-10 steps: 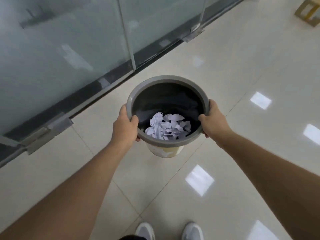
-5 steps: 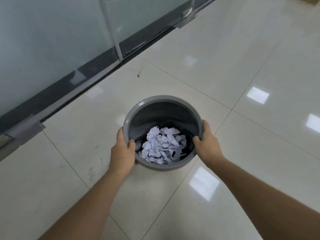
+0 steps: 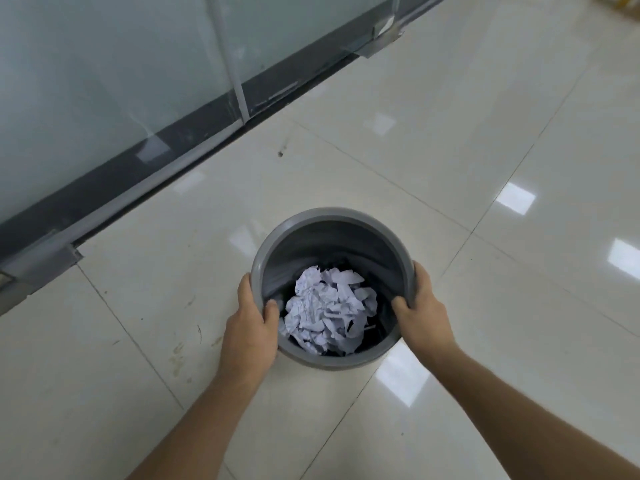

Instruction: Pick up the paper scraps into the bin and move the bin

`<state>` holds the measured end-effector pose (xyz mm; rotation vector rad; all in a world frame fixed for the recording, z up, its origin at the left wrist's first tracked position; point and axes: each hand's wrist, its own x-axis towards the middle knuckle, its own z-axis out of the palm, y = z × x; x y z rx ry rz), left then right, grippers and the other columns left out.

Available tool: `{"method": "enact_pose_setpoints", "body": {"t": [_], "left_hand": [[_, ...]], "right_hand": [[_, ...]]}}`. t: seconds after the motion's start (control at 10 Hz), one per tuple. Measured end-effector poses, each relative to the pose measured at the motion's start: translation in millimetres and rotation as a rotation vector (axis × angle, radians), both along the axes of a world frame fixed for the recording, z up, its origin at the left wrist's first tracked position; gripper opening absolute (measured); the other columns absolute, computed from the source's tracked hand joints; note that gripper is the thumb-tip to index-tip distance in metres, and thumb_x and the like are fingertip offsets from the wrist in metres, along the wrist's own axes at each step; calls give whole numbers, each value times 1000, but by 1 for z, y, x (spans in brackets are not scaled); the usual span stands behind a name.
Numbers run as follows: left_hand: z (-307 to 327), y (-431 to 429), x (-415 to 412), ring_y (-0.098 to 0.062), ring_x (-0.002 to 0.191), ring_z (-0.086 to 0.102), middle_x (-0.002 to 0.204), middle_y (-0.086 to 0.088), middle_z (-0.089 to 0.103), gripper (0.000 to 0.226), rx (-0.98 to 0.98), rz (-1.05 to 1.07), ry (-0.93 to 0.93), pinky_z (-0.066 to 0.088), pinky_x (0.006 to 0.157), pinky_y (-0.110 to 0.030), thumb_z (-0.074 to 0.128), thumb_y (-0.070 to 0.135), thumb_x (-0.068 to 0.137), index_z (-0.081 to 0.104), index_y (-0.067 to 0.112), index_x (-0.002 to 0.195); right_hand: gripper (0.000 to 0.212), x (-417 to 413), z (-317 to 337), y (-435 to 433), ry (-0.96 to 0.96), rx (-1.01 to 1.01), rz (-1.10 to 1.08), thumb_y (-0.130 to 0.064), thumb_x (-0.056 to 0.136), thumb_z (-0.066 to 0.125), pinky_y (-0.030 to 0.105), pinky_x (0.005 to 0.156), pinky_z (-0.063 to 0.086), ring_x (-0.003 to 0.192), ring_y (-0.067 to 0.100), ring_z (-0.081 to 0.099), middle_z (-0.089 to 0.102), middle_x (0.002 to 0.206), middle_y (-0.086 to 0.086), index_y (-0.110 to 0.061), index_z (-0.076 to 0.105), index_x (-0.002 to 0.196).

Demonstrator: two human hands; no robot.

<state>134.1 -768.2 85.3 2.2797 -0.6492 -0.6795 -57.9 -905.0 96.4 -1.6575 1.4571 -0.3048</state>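
A round grey bin (image 3: 332,216) sits low over the glossy tiled floor, seen from straight above. Inside it lies a heap of crumpled white paper scraps (image 3: 329,311). My left hand (image 3: 251,325) grips the bin's left rim, thumb inside the wall. On the right rim my right hand (image 3: 420,311) holds the same way, thumb hooked inside. Whether the bin's base touches the floor is hidden by its own body.
A frosted glass partition (image 3: 104,81) with a dark bottom rail (image 3: 194,133) and metal clamps runs diagonally across the upper left. Cream floor tiles (image 3: 450,133) with bright light reflections spread to the right and toward me. Small scuff marks dot the tile left of the bin.
The bin has gone down toward the floor, with both hands still on its rim. The view has tilted further down and my shoes have dropped out of sight.
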Motion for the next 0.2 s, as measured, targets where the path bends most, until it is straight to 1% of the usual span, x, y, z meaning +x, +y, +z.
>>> {"method": "enact_pose_setpoints", "body": {"t": [0.1,0.2], "left_hand": [[3,11,16,-31,80,73,101,-13,75,70,122,-18,-3,61,75,-44,42,52,97,13,28,155],[27,41,16,-38,85,75,109,-23,71,71,295,147,107,59,86,-50,46,51,94,25,15,152]], "right_hand": [[72,-9,14,-5,48,69,-3,-28,96,51,29,62,48,73,17,61,67,88,5,-32,12,156],[68,-26,53,9,146,115,-64,-35,94,55,32,73,44,93,20,56,59,112,8,-28,24,154]]}}
